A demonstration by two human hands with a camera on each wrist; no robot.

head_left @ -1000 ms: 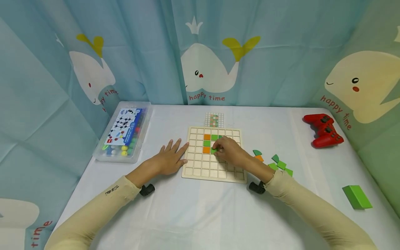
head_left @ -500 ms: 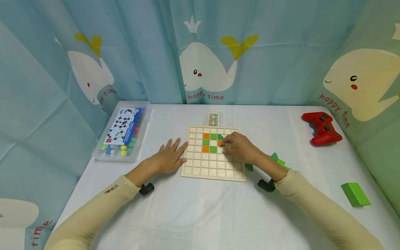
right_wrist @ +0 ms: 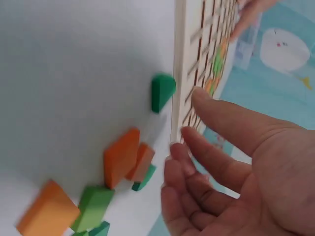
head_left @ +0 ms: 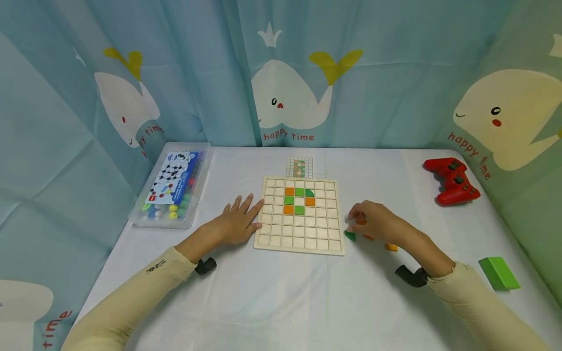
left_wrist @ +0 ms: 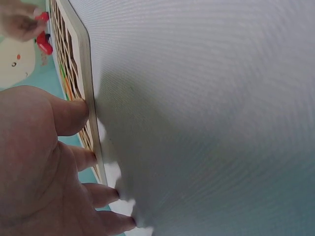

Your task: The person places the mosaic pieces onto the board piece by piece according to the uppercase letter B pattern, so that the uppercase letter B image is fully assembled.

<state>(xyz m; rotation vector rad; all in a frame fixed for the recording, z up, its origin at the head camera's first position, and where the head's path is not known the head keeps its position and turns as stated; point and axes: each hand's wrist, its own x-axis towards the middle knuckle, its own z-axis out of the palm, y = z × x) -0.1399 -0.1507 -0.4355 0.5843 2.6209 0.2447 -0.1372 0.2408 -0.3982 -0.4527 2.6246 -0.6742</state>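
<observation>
A wooden grid board (head_left: 298, 241) lies mid-table, with orange, light green and dark green tiles in some of its squares, such as the orange tile (head_left: 310, 201). My left hand (head_left: 235, 222) rests spread at the board's left edge; in the left wrist view its thumb (left_wrist: 71, 117) touches the rim. Right of the board my right hand (head_left: 377, 222) hovers over loose tiles, thumb and forefinger apart, holding nothing. A dark green quarter-round tile (right_wrist: 162, 92) lies beside the board. Orange tiles (right_wrist: 121, 157) and green tiles (right_wrist: 92, 209) lie near it, partly hidden by the hand in the head view.
A small pattern card (head_left: 299, 167) lies behind the board. At the left stands a clear plastic case (head_left: 171, 185) of coloured balls. A red game controller (head_left: 452, 181) and a green block (head_left: 499, 274) lie to the right. Curtains surround the table.
My right hand has moved from the board to the loose tiles at its right. The orange tile it was touching half a second ago now sits in the grid. The left hand stays put.
</observation>
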